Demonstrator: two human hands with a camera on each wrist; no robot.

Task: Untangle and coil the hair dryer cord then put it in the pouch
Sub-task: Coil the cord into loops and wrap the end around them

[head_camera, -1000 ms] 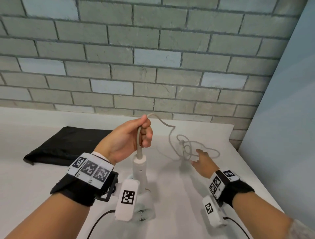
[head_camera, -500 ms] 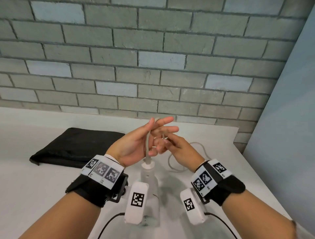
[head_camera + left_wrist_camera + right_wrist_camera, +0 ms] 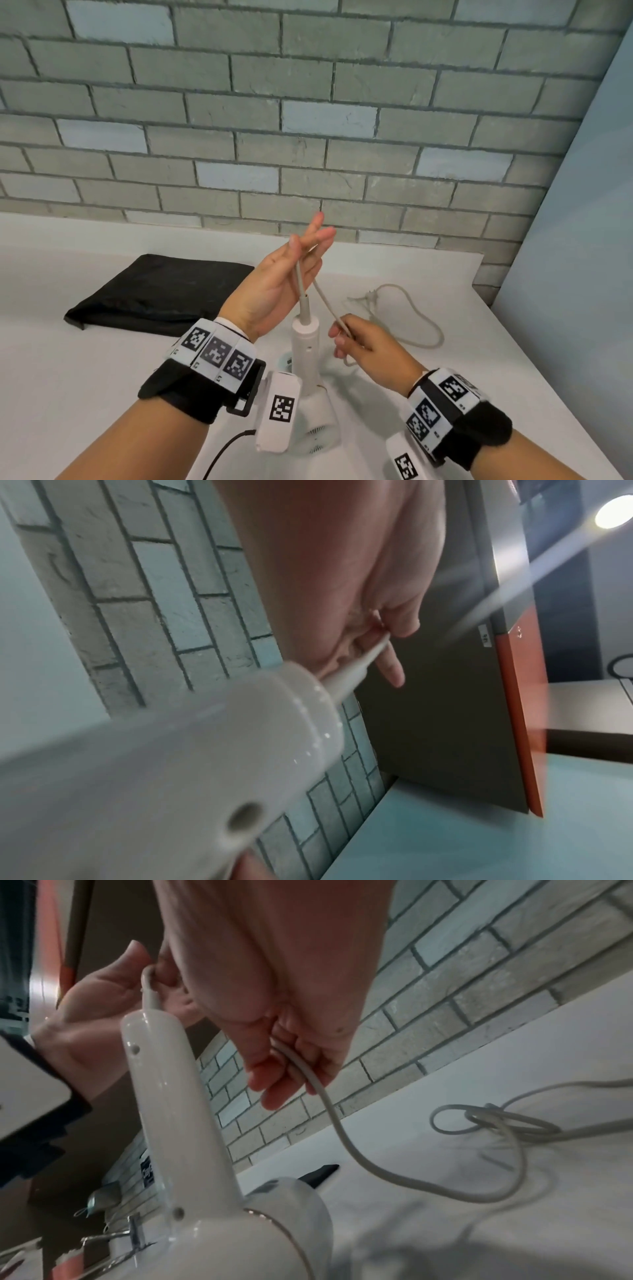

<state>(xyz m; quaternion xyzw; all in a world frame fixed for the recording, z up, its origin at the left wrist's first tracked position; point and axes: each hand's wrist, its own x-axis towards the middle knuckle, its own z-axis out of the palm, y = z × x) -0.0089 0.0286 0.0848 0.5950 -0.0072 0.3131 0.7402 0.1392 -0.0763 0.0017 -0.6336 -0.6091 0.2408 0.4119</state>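
Observation:
A white hair dryer [image 3: 305, 346] stands on the white table [image 3: 102, 377] with its handle pointing up, large and close in both wrist views [image 3: 205, 750] [image 3: 178, 1096]. Its grey cord [image 3: 323, 301] rises from the handle tip, hooks over my left hand [image 3: 301, 246] and slants down to my right hand [image 3: 342, 337]. The left thumb pinches the cord [image 3: 352, 666] against the forefinger while the other fingers stay straight. Right of the handle and lower, my right hand [image 3: 284, 1069] grips the cord [image 3: 342, 1137] in curled fingers. A flat black pouch [image 3: 161, 291] lies at the back left.
The remaining cord [image 3: 421, 318] lies in a loose tangled loop on the table behind my right hand, knotted in the right wrist view [image 3: 496, 1121]. A brick wall [image 3: 308, 137] bounds the back and a pale panel [image 3: 582, 240] the right. The table edge runs diagonally at right.
My right hand left the cord heap, met the left hand, then drew down and right with a length of cord. The left hand's fingers straightened out of a full fist.

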